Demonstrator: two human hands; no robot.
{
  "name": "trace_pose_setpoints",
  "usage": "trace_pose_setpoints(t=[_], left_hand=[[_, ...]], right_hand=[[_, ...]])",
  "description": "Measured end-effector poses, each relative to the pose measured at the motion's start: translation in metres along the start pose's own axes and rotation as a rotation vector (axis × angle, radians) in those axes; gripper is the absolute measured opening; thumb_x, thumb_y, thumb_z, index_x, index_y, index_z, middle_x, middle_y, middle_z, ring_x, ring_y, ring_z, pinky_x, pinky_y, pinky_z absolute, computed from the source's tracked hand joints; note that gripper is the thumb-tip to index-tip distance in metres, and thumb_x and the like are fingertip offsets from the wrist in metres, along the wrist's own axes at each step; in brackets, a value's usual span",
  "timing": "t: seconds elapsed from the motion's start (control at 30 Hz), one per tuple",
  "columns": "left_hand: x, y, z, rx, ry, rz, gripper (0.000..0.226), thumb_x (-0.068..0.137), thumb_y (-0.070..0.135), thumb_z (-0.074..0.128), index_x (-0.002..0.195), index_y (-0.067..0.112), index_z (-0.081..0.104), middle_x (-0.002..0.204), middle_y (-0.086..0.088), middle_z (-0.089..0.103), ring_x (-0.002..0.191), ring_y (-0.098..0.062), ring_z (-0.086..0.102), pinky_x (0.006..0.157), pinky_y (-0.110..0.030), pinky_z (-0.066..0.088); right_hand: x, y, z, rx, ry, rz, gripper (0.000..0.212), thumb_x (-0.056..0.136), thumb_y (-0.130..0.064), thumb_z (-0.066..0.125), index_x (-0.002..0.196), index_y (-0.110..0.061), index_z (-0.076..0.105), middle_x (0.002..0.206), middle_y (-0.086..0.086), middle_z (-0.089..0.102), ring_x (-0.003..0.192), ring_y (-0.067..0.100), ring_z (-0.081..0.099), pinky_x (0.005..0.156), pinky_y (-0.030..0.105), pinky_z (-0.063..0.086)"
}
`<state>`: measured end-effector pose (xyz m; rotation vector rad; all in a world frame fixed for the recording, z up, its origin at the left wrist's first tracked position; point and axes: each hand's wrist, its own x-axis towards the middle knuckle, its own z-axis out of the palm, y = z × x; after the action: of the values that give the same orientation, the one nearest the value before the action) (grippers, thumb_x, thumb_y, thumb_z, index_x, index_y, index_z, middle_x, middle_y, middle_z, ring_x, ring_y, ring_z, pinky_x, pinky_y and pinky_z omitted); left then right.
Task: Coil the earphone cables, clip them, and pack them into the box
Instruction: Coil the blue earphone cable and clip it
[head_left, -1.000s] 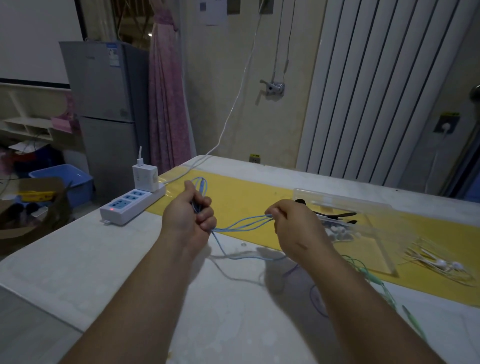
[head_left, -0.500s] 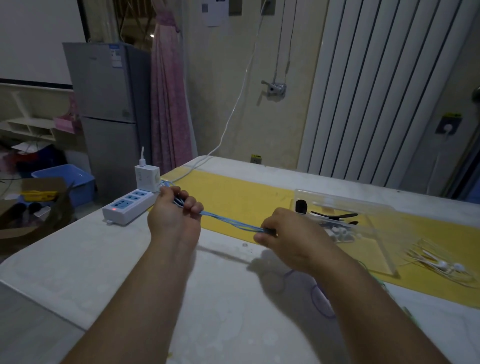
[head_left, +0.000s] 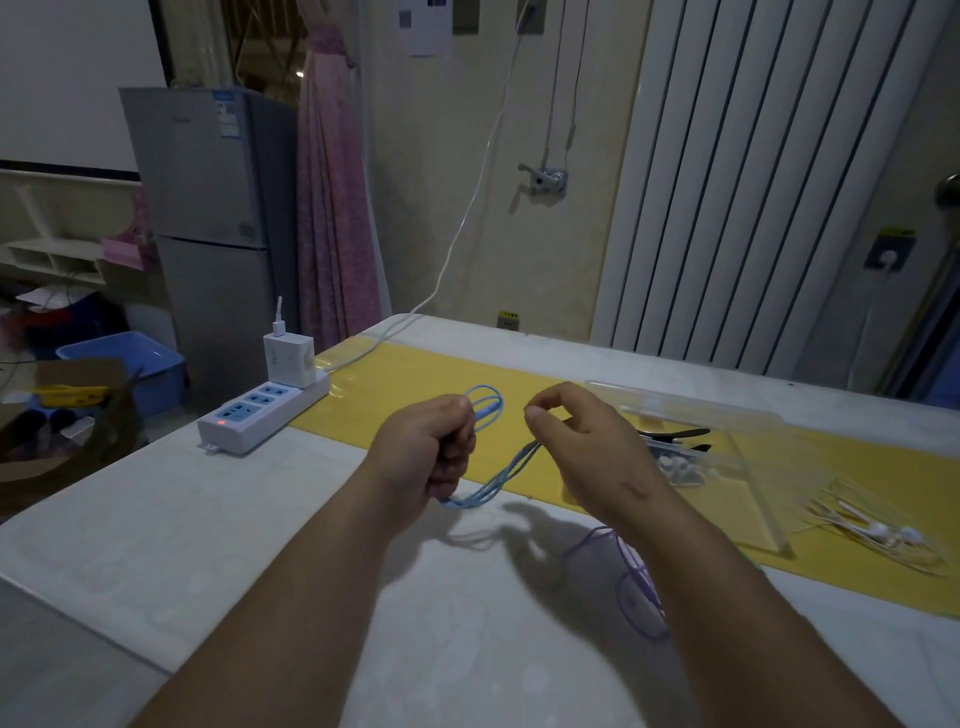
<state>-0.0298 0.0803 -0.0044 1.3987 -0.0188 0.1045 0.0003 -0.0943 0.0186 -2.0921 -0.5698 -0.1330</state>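
Observation:
My left hand (head_left: 431, 452) grips a bundle of blue earphone cable (head_left: 498, 475). A loop of it sticks up above the fist, and the strands sag below it, then rise to my right hand (head_left: 576, 447). That hand's fingers are curled, thumb and forefinger pinched together, and the strands end behind its fingers. The clear plastic box (head_left: 748, 467) stands open on the yellow mat (head_left: 415, 379) just right of my right hand. Black clips (head_left: 675, 434) and white earbuds (head_left: 680, 467) lie in it.
A purple cable (head_left: 639, 597) lies on the table under my right forearm. White earphones (head_left: 883, 535) lie tangled on the mat right of the box. At the table's left edge a white power strip (head_left: 260, 415) carries a charger (head_left: 288, 358).
The blue cable was stretched taut between my hands. My hands have since come closer together and risen, and the strands now hang slack with a loop above my left fist.

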Motion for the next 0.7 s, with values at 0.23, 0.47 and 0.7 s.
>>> trace_pose_setpoints(t=[0.23,0.47,0.7], left_hand=[[-0.005,-0.001,0.009,0.027,-0.111,-0.032,0.038,0.098,0.021,0.037,0.061,0.017,0.039,0.058,0.000,0.027,0.051,-0.010,0.015,0.047,-0.021,0.007],[-0.004,-0.001,0.010,0.066,-0.093,0.050,0.036,0.101,0.018,0.036,0.066,0.014,0.044,0.062,-0.004,0.043,0.050,-0.013,0.022,0.052,-0.029,0.012],[-0.005,-0.002,0.009,0.057,-0.129,0.017,0.035,0.101,0.020,0.038,0.068,0.013,0.044,0.061,-0.002,0.039,0.049,-0.013,0.019,0.046,-0.024,0.013]], right_hand=[[-0.002,-0.002,0.010,-0.028,0.002,-0.015,0.018,0.085,-0.036,0.054,0.104,-0.039,0.057,0.075,-0.007,0.060,0.071,0.014,0.055,0.064,0.032,0.041],[-0.003,-0.007,0.016,0.032,0.081,-0.020,0.012,0.097,-0.028,0.047,0.086,-0.027,0.051,0.056,-0.005,0.047,0.050,0.009,0.039,0.054,0.031,0.030],[0.000,-0.009,0.015,0.057,0.095,0.009,0.013,0.095,-0.022,0.049,0.087,-0.026,0.058,0.065,-0.008,0.052,0.051,0.004,0.041,0.050,0.022,0.028]])
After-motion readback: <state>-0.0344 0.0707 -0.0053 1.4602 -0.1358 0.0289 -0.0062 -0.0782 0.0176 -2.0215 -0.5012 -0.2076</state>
